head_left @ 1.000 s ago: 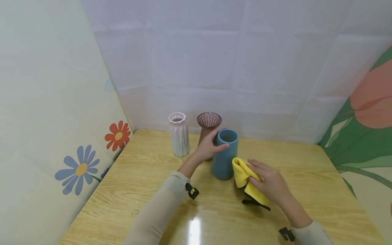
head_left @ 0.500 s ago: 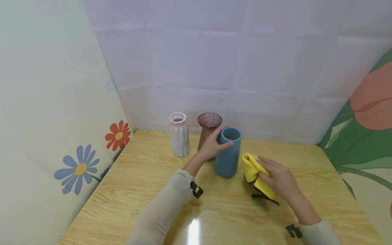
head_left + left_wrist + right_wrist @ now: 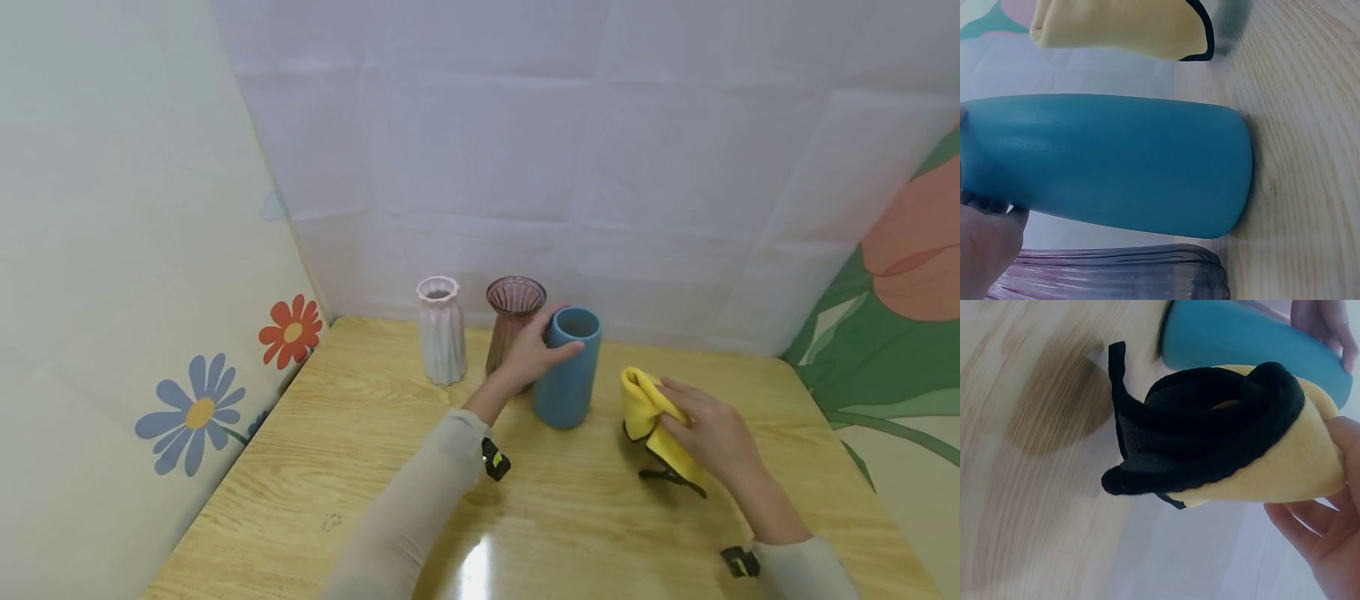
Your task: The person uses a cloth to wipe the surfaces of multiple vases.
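My left hand [image 3: 527, 360] grips a tall blue vase [image 3: 567, 385] near its rim, thumb on the near side and fingers around the back. In the left wrist view the vase [image 3: 1104, 164] stands with its base at the wooden tabletop. To its right, my right hand [image 3: 714, 435] pinches a folded yellow cloth [image 3: 642, 407], held apart from the vase. The right wrist view shows the dark grey inner side and black edging of the cloth [image 3: 1222, 450], which hangs in a loose roll. Its shadow falls on the table.
A ribbed purple glass vase [image 3: 514, 302] stands directly left of the blue one, partly behind my left hand. Further left is a fluted white and pink vase [image 3: 441, 343]. The wooden table [image 3: 360, 392] meets a white sheet [image 3: 480, 167] at the back.
The blue vase has shifted right and slightly back in my left hand's grip. My right hand has moved right and a little back with the yellow cloth, staying clear of the vase.
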A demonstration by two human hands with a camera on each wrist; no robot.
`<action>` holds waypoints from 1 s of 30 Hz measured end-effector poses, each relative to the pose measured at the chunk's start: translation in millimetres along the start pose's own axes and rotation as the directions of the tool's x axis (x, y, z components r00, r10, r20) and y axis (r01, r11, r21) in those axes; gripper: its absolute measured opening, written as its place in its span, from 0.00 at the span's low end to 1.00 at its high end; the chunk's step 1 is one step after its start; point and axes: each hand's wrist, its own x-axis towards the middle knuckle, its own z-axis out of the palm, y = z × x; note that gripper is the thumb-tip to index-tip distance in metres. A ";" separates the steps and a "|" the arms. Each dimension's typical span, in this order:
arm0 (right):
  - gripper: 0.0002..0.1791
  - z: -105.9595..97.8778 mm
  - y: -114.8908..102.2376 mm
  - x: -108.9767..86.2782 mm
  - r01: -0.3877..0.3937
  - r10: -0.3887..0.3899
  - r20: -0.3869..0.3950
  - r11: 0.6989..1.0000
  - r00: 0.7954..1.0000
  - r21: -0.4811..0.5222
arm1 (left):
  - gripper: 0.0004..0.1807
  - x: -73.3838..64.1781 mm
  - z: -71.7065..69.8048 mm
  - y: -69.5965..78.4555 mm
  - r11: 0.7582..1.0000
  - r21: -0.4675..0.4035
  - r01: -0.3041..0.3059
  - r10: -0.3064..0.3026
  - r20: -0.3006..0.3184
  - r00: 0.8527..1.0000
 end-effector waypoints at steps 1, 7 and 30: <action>0.24 -1.0 1.5 -0.4 -0.011 0.011 0.006 1.000 1.000 -0.001 | 0.40 1.1 0.9 -0.4 1.000 0.004 -0.001 0.001 -0.003 1.000; 0.25 -7.3 12.0 -3.7 -0.053 0.054 0.047 0.998 0.997 -0.023 | 0.40 5.8 6.8 -1.1 1.000 -0.015 -0.012 0.012 -0.006 1.000; 0.27 -41.2 66.5 -19.4 -0.157 0.179 0.160 0.977 0.971 -0.142 | 0.43 37.1 39.0 -3.5 1.000 0.001 0.011 -0.011 -0.077 0.997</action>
